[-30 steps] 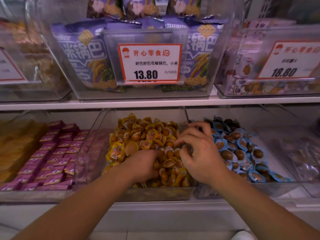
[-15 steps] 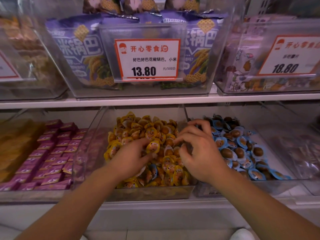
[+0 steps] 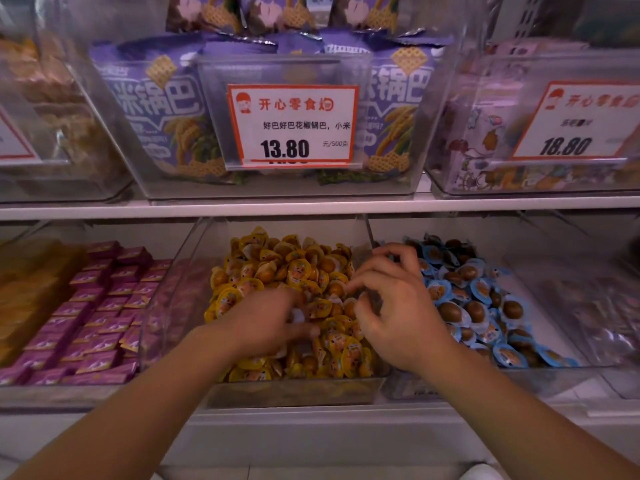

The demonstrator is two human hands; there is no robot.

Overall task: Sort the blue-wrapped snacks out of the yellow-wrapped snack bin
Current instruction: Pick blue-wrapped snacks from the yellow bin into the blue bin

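A clear bin (image 3: 194,271) on the lower shelf holds a heap of yellow-wrapped snacks (image 3: 294,268). To its right, another clear bin holds blue-wrapped snacks (image 3: 478,299). My left hand (image 3: 266,323) is blurred and lies low on the yellow heap, its fingers stretched to the right. A pale wrapper shows beside those fingers. My right hand (image 3: 398,306) hovers over the wall between the two bins with its fingers loosely curled and nothing visible in them. No blue wrapper shows among the yellow ones; both hands hide part of the heap.
Purple-wrapped bars (image 3: 100,306) fill the bin on the left. The white shelf edge (image 3: 311,206) runs just above the bins. On it stand bins of purple snack bags (image 3: 156,109) and price cards (image 3: 292,126). At the far right is a bin of clear-wrapped goods (image 3: 595,306).
My left hand rose from deep in the front of the yellow heap and swept right across it. A blue wrapper seen under it half a second ago is now out of sight. My right hand stayed put.
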